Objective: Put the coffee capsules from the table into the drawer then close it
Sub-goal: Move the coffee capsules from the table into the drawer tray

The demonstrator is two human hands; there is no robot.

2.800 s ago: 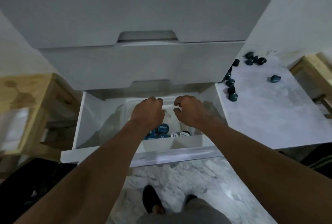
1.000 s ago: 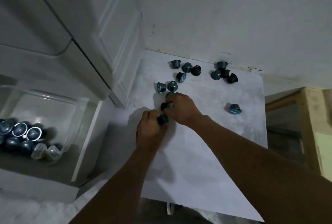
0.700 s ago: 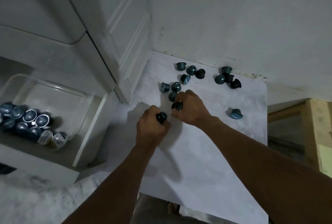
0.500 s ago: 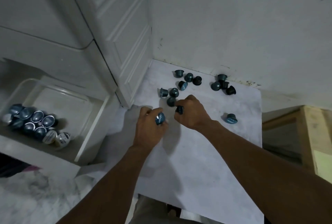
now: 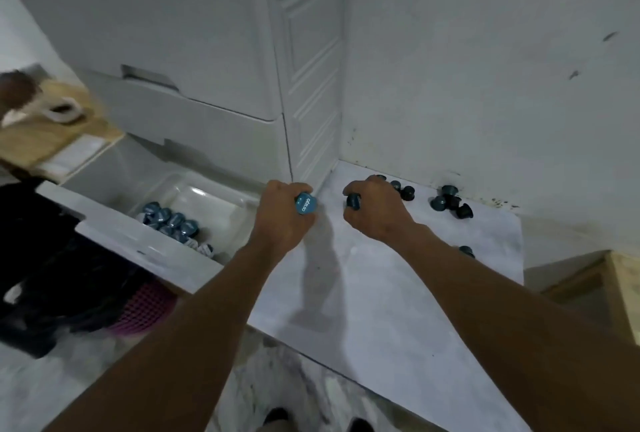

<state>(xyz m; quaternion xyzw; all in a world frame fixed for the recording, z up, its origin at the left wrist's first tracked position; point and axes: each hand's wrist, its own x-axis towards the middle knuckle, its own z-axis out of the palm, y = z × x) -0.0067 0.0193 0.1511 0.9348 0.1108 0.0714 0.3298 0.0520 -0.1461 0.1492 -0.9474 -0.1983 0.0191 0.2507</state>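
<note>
Blue capsule (image 5: 305, 204) being clutched in left grip (image 5: 284, 220), darker capsule (image 5: 353, 200) being pinched in right grip (image 5: 377, 213), at pale marbled worktop's (image 5: 381, 293) far-left corner; open drawer (image 5: 149, 251) left of worktop, scuffed white wall (image 5: 485, 68) behind.

We note a white mug-like object (image 5: 60, 112) on a wooden stand (image 5: 41, 144) far left; a pink basket (image 5: 138, 310) on the marble floor (image 5: 52, 379).

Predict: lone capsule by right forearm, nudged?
The lone capsule is likely light: small, like the held capsule in the left hand. Tapered like the capsules by the wall, it may tip and roll in a curve. The smooth table may let it slide.
</note>
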